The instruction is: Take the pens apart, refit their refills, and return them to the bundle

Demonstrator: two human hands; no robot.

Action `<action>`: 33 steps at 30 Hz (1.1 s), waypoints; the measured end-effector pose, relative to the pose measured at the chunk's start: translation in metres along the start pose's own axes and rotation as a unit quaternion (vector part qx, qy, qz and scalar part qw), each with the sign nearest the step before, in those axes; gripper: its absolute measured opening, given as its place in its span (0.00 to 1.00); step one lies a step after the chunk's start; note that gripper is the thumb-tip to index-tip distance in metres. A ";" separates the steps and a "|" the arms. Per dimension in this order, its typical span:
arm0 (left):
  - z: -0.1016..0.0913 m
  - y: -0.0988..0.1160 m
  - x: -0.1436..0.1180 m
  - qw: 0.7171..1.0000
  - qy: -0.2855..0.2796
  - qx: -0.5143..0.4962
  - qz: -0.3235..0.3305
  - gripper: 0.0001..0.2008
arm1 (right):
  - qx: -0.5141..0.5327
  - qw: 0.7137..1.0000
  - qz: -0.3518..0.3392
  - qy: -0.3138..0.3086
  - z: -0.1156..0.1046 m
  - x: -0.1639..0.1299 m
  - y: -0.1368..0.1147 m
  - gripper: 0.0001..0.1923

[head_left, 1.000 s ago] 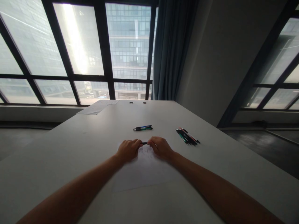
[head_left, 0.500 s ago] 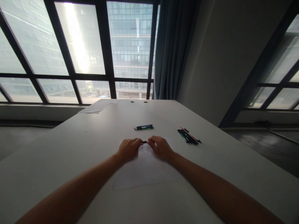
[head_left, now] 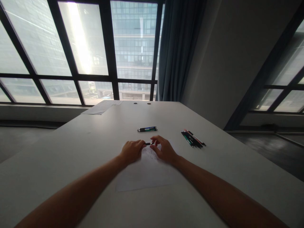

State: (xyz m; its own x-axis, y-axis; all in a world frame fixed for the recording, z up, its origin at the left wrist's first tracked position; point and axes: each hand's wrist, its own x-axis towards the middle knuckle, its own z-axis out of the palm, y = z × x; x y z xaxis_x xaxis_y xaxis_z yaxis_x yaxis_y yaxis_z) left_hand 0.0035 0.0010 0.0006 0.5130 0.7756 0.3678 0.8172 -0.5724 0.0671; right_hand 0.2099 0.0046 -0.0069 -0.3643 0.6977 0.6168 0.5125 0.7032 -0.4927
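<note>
A slim black pen [head_left: 147, 144] with a silvery end lies crosswise between my hands, over the upper part of a white paper sheet [head_left: 142, 180]. My left hand [head_left: 131, 151] is closed around the pen's left part, hiding that end. On the other side, my right hand [head_left: 165, 150] has its thumb and forefinger spread apart around the silvery end; any slight contact there is too small to make out. Dark scribbles mark the sheet just below the pen.
Several pens [head_left: 147, 129] lie together beyond my hands. To the right is a larger bunch of pens [head_left: 193, 139], black, green and red. More paper [head_left: 98, 108] lies at the far left edge of the white table [head_left: 78, 152]. Windows and a blue curtain [head_left: 172, 53] stand behind.
My right thumb and forefinger have opened from their pinch on the pen, uncovering its silvery end. My left hand keeps its hold. The view has shifted slightly.
</note>
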 end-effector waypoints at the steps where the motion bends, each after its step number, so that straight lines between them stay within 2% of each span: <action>1: 0.000 0.000 0.000 1.000 0.001 0.000 -0.001 0.15 | 0.004 1.000 0.004 -0.002 0.000 0.000 0.000 0.07; 7: 0.001 0.000 0.000 1.000 -0.006 0.002 -0.009 0.15 | 0.019 1.000 -0.008 0.017 -0.002 0.002 -0.002 0.03; 12: -0.001 0.001 0.000 1.000 -0.008 0.000 -0.019 0.14 | 0.011 0.999 0.010 0.030 -0.003 0.000 -0.001 0.02; 17: -0.002 0.002 0.000 1.000 -0.012 0.005 -0.027 0.14 | -0.012 0.997 0.024 0.078 -0.007 0.004 0.001 0.03; 23: -0.001 0.002 0.001 0.999 -0.021 0.007 -0.028 0.14 | -0.043 0.992 0.078 0.092 -0.023 0.014 0.020 0.07; 25: 0.000 0.001 0.001 0.999 -0.022 0.006 -0.027 0.14 | -0.080 0.989 0.089 0.082 -0.029 0.014 0.033 0.08; 28: 0.000 0.001 0.001 0.999 -0.023 0.006 -0.027 0.14 | -0.162 0.981 0.100 0.024 -0.036 0.010 0.050 0.10; 31: -0.001 0.002 0.001 0.999 -0.023 0.006 -0.033 0.14 | -0.219 0.969 0.111 -0.032 -0.038 0.006 0.057 0.11; 33: -0.001 0.002 0.000 0.999 -0.022 0.006 -0.034 0.14 | -0.239 0.964 0.109 -0.033 -0.036 0.005 0.056 0.12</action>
State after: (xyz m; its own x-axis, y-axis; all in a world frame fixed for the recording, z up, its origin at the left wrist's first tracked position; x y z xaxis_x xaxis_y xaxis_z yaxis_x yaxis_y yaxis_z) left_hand 0.0053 0.0000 0.0015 0.4668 0.8239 0.3214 0.8538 -0.5146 0.0792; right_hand 0.2648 0.0430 -0.0091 -0.2469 0.8403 0.4827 0.8770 0.4057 -0.2575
